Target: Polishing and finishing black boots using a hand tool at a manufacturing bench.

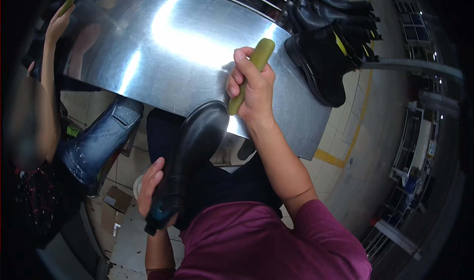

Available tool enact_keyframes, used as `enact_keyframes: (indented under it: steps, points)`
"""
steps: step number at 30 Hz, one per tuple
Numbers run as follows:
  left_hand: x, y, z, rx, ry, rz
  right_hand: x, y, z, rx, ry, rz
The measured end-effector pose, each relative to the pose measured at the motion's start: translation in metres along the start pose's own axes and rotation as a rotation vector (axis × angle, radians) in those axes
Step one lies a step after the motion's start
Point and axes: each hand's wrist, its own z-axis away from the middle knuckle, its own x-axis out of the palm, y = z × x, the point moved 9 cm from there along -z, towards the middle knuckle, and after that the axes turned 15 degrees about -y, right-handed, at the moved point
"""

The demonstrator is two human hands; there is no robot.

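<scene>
Boot [195,139] in left hand [147,187]; bar [263,54] in right [256,93]; carton [116,199].

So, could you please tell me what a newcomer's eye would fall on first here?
Probably the shiny steel table across the top. Next, the green bar in the right hand, near the picture's middle, and the black boot in the left hand, lower left of it. More black boots crowd the upper right.

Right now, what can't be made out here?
Head view: palm of the left hand, hidden by the held boot.
Head view: part of the green bar, covered by the right hand.
Head view: parts of the rear boots, blocked by the front boot.
Head view: the right-side rack's contents, blurred and small.
</scene>
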Motion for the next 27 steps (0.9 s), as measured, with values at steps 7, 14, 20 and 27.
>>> enact_keyframes:
  steps: [7,14,20,27]
  points:
    - [0.012,0.009,-0.001,-0.065,-0.035,-0.019,-0.008,0.013,0.012,0.099,0.048,0.014]
    - [-0.004,-0.002,-0.010,0.001,-0.133,0.052,0.017,0.017,-0.024,0.292,-0.095,0.164]
    - [-0.013,0.004,-0.030,-0.032,-0.148,-0.007,0.021,0.013,-0.034,0.229,-0.131,0.216]
    - [-0.072,-0.017,-0.146,0.059,-0.248,0.051,-0.005,-0.018,-0.019,0.085,-0.085,0.182]
